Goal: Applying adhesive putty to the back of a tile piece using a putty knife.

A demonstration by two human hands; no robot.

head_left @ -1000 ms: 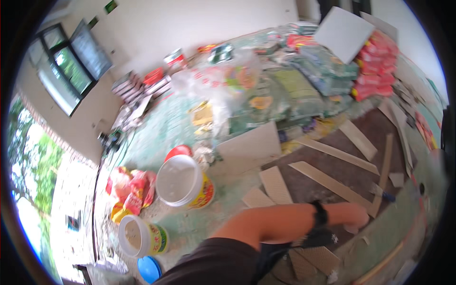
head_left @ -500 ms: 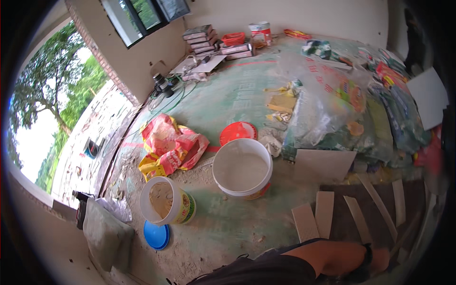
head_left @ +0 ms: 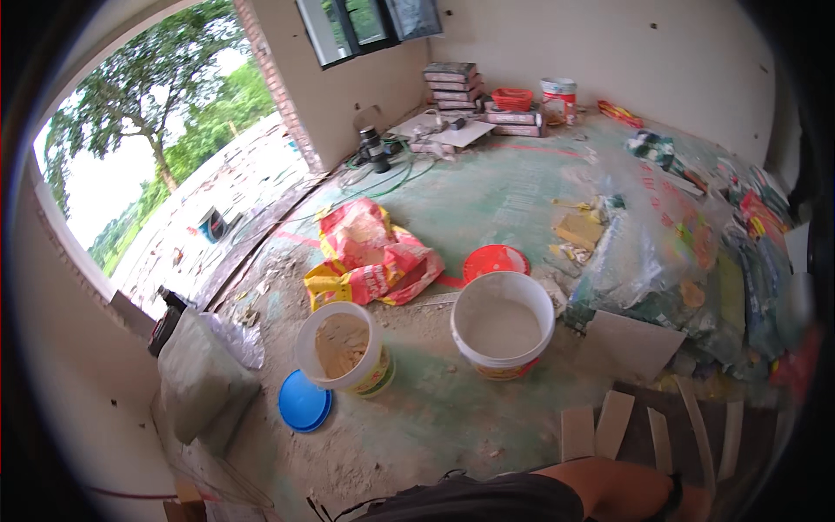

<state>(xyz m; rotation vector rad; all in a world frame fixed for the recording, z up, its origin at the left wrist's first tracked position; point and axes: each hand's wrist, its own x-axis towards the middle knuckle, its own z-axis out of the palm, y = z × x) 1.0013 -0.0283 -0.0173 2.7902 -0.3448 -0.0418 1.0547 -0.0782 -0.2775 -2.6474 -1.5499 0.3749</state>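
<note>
A bare forearm in a short black sleeve, apparently my left, crosses the lower right edge. A dark band circles its wrist. Past the band only part of my left hand [head_left: 695,503] shows; its fingers are out of sight. Nearest to it are several pale narrow strips [head_left: 661,439] lying on a dark brown surface [head_left: 637,416]. My right hand does not appear. Farther left stand a white bucket [head_left: 503,326] with greyish content or coating inside and a smaller bucket [head_left: 346,348] holding tan powder.
A blue lid [head_left: 304,402] and a red lid [head_left: 496,261] lie by the buckets. Behind them is a crumpled red-yellow bag [head_left: 372,252]. Plastic sheeting [head_left: 652,217] covers a heap at right, with a pale flat panel [head_left: 633,344] before it. Stacked packs [head_left: 454,87] stand by the far wall.
My view has swung to the right edge's opposite side, so the buckets, bag and heap sit farther right in the picture. My left forearm shows lower, with less of the hand visible.
</note>
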